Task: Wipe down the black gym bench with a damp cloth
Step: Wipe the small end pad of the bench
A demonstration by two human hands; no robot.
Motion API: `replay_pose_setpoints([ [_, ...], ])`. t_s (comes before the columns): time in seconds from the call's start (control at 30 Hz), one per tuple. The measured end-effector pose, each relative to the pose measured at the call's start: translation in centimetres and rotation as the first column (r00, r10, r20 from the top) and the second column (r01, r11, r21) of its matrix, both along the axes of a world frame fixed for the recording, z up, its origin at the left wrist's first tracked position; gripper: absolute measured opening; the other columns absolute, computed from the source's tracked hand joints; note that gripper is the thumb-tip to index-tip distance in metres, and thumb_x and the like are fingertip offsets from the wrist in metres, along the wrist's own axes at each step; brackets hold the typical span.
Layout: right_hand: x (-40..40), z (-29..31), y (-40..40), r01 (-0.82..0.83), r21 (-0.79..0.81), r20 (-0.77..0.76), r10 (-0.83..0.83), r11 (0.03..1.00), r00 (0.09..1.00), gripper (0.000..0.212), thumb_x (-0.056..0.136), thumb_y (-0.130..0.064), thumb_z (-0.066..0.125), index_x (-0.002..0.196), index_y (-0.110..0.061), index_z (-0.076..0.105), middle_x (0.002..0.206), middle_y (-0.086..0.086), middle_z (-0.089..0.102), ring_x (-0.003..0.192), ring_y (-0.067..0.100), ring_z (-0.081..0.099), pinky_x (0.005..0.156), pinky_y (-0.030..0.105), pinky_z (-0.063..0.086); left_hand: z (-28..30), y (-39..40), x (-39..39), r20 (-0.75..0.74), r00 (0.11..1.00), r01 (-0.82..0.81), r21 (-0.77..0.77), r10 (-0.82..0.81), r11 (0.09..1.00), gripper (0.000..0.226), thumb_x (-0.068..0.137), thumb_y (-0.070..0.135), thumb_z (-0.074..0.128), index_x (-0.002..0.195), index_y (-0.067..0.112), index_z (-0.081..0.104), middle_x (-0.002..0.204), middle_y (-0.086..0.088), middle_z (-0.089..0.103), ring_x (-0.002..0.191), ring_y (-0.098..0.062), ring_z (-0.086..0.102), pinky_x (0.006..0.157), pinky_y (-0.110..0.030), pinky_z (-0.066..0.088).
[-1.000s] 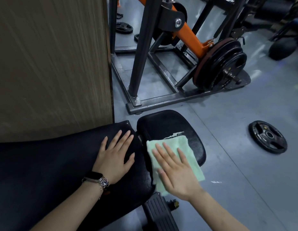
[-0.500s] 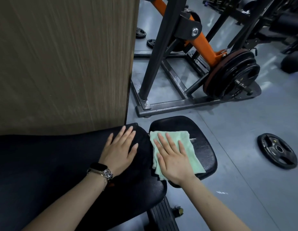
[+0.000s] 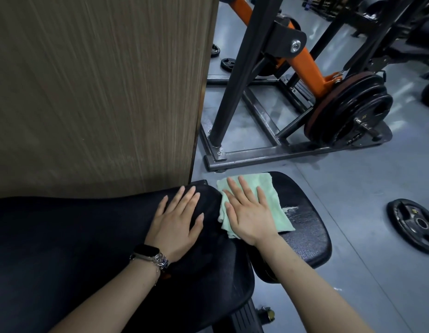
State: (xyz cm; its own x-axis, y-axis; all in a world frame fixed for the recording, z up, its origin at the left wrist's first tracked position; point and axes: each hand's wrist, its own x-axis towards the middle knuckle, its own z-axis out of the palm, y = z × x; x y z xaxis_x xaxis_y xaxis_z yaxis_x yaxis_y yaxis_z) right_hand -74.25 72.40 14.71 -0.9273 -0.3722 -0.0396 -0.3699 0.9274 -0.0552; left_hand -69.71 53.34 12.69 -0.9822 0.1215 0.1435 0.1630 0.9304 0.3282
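We're pressing the green cloth (image 3: 254, 205) flat onto the bench's small seat pad (image 3: 304, 227) with our right hand (image 3: 250, 212), fingers straight, while our left hand (image 3: 177, 219) is lying open on the back pad (image 3: 88, 248), probably just bracing us.

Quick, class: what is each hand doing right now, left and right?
Left hand: open, flat on the bench.
Right hand: open, pressing the green cloth.
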Motion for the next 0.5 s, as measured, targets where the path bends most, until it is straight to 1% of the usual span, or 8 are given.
replay_pose_setpoints([
  [0.07, 1.0, -0.4, 0.6, 0.002, -0.011, -0.039, -0.002, 1.000, 0.999, 0.070, 0.092, -0.046, -0.001, 0.147, -0.023, 0.036, 0.160, -0.012, 0.006, 0.147, 0.012, -0.005, 0.115, 0.041, -0.005, 0.0, 0.0, 0.0, 0.000, 1.000, -0.005, -0.006, 0.005, 1.000, 0.062, 0.093, 0.050, 0.015, 0.142, 0.020, 0.040, 0.151, 0.008, 0.030, 0.141, -0.009, 0.016, 0.112, -0.033, 0.003],
  [0.13, 2.1, -0.7, 1.1, 0.012, 0.004, -0.094, -0.012, 1.000, 0.995, 0.059, 0.098, -0.042, 0.013, 0.141, -0.020, 0.048, 0.158, -0.008, 0.020, 0.147, 0.015, 0.010, 0.114, 0.043, 0.005, 0.0, 0.1, -0.1, -0.001, 1.000, -0.004, -0.014, 0.004, 1.000, 0.063, 0.093, 0.050, 0.015, 0.142, 0.020, 0.040, 0.151, 0.007, 0.030, 0.142, -0.009, 0.017, 0.112, -0.033, 0.003],
  [0.2, 3.5, -1.0, 1.9, 0.018, 0.015, -0.126, -0.016, 1.000, 0.992, 0.054, 0.100, -0.040, 0.019, 0.137, -0.020, 0.052, 0.156, -0.006, 0.028, 0.146, 0.017, 0.018, 0.111, 0.045, 0.013, -0.1, 0.1, -0.1, -0.002, 1.000, 0.000, -0.014, 0.000, 1.000, 0.064, 0.092, 0.051, 0.012, 0.144, 0.021, 0.037, 0.153, 0.008, 0.027, 0.142, -0.008, 0.013, 0.112, -0.032, 0.001],
  [0.37, 7.0, -1.0, 3.6, 0.014, 0.041, -0.158, -0.007, 0.999, 0.987, 0.057, 0.102, -0.038, 0.010, 0.138, -0.021, 0.051, 0.156, -0.005, 0.029, 0.145, 0.019, 0.021, 0.110, 0.047, 0.020, 0.0, 0.1, -0.1, -0.001, 1.000, -0.008, -0.017, 0.008, 1.000, 0.065, 0.091, 0.051, 0.013, 0.143, 0.021, 0.038, 0.152, 0.008, 0.028, 0.142, -0.009, 0.014, 0.113, -0.034, 0.005],
  [0.5, 10.1, -1.0, 4.7, 0.025, 0.026, -0.157, -0.020, 0.999, 0.987, 0.056, 0.102, -0.036, 0.012, 0.138, -0.021, 0.052, 0.155, -0.005, 0.030, 0.145, 0.019, 0.023, 0.109, 0.048, 0.024, 0.0, 0.1, -0.1, 0.009, 1.000, -0.007, -0.014, 0.007, 1.000, 0.066, 0.091, 0.051, 0.012, 0.144, 0.021, 0.037, 0.153, 0.009, 0.027, 0.143, -0.009, 0.013, 0.114, -0.037, 0.008],
])
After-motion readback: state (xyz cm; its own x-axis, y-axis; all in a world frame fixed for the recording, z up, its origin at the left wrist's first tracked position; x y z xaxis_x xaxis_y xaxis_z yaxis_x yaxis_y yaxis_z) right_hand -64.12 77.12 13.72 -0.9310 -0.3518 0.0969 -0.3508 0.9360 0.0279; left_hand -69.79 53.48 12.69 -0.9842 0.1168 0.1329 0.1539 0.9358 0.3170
